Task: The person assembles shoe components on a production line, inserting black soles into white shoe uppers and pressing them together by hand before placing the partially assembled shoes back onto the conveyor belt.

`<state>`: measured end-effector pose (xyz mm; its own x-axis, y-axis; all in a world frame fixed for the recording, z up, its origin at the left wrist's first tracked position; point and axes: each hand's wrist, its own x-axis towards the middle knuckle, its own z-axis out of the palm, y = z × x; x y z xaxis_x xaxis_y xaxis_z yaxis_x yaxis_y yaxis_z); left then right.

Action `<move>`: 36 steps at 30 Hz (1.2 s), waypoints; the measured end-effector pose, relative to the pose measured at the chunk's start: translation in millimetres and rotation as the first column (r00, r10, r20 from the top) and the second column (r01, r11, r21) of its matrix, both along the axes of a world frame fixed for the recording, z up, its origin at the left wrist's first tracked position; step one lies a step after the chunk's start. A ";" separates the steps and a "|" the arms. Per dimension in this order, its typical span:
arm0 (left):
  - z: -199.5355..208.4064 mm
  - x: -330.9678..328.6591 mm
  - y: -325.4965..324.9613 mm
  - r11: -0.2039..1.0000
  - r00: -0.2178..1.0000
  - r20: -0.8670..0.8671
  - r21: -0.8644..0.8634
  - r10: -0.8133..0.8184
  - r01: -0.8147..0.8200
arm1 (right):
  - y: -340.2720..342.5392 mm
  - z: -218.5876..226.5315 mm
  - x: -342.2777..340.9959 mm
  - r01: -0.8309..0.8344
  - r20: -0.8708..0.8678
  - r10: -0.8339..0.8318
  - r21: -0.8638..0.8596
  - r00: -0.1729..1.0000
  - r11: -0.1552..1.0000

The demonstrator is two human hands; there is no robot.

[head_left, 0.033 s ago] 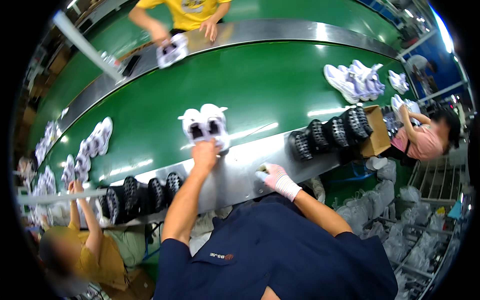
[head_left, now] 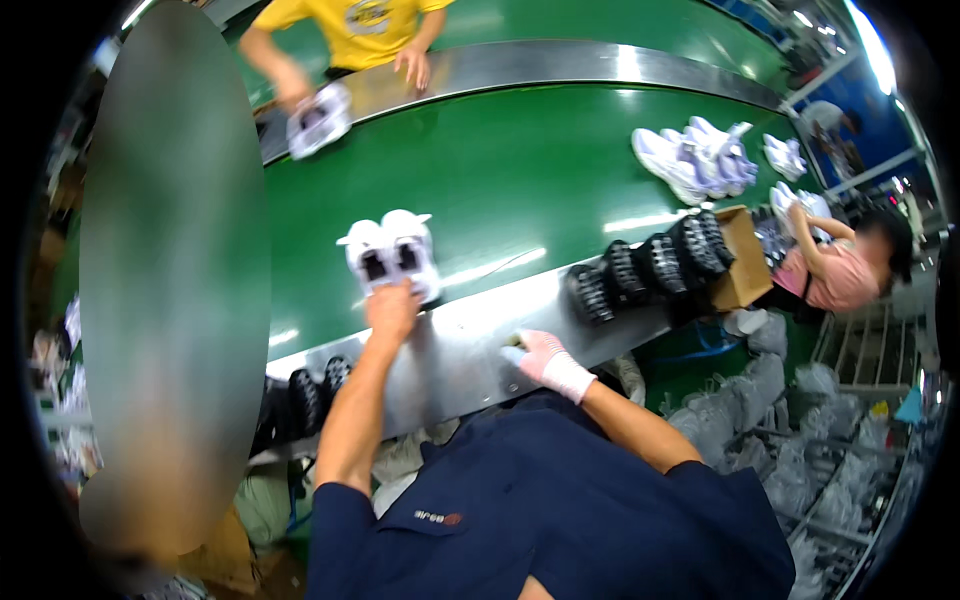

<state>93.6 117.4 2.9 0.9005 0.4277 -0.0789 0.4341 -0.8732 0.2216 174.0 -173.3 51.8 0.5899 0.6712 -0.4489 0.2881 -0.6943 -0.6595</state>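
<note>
My left hand (head_left: 392,310), bare, is closed on the near end of a pair of white sneakers (head_left: 405,222). The two shoes sit side by side on the green work surface (head_left: 540,190), at its near edge, their dark openings facing up. To the right, my right hand (head_left: 548,362) wears a white and pink striped glove with bluish fingertips. It hovers over or rests on the metal ledge (head_left: 460,350) with its fingers curled in; what they hold, if anything, is hidden.
Black objects with ridged, speckled tops (head_left: 660,262) line the ledge at right, beside a cardboard box (head_left: 742,258). More white sneakers (head_left: 690,160) stand far right. Across the surface a person in yellow handles a white shoe (head_left: 318,122). A large blurred patch (head_left: 175,280) hides the left.
The sneakers and my left hand appear slightly further left, as does most of the scene. The person across has shifted their shoe left. A blurred patch now covers the left side.
</note>
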 end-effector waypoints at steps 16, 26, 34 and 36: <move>-2.2 -17.6 -139.9 0.930 0.995 0.072 -0.357 -0.065 0.087 | -148.5 32.2 450.1 0.631 0.623 -0.383 -0.237 0.682 0.739; -1.3 -1.8 -175.2 0.959 0.995 -0.086 -0.275 0.051 -0.073 | -215.9 29.0 539.3 0.815 0.621 -0.531 -0.394 0.576 0.424; 0.4 19.7 -184.5 0.964 0.982 -0.173 -0.238 0.075 -0.116 | -247.3 6.1 598.9 0.748 0.607 -0.455 -0.417 0.652 0.517; -2.1 19.2 -185.3 0.968 0.983 -0.174 -0.233 0.056 -0.096 | -250.0 -8.7 614.7 0.731 0.574 -0.458 -0.474 0.679 0.490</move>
